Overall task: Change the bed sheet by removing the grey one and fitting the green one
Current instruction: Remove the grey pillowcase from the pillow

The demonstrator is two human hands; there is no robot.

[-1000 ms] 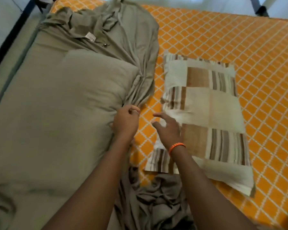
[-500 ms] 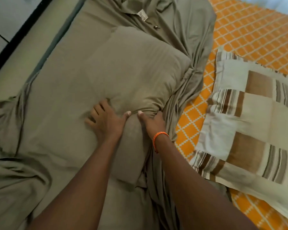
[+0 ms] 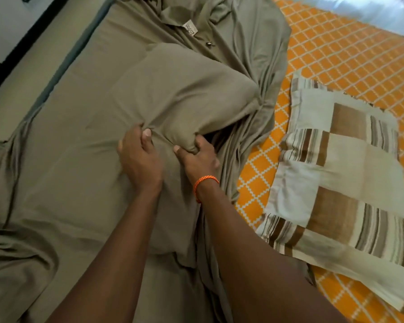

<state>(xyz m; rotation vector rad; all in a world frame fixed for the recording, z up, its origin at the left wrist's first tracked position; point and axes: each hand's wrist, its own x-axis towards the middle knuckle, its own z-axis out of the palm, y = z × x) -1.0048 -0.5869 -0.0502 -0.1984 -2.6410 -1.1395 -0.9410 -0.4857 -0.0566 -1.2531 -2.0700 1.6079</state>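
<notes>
Far left: strip of pale floor [image 3: 7,31] with a dark bed frame edge [image 3: 33,40] running diagonally. Next to it, the olive-green sheet [image 3: 63,159] covers the left half of the bed, flat in the middle, bunched into folds at the lower left. A bulge under the sheet, pillow-shaped [image 3: 180,89], sits center top; what is under it is hidden. Above the bulge a white label [image 3: 190,29] is sewn at a seam, small dark spot just below it.

Left hand [image 3: 139,159] sits at the near edge of the bulge, fingers curled, pinching a fold of the green sheet, thumb nail up. Right hand [image 3: 200,157] just beside it, nearly touching, fingers clenched around a gathered knob of the same sheet at the bulge's corner. Orange bracelet [image 3: 205,185] on the right wrist. Both forearms come in from the bottom edge.

Right of the hands, the sheet's loose edge trails in long folds down onto the orange mattress [image 3: 350,54] with a white diamond pattern, bare on the right half. A patchwork pillow [image 3: 341,178], cream, brown and striped, lies flat on the mattress, near the sheet edge. Top right corner: blurred pale floor. Grey sheet not identifiable in view.
</notes>
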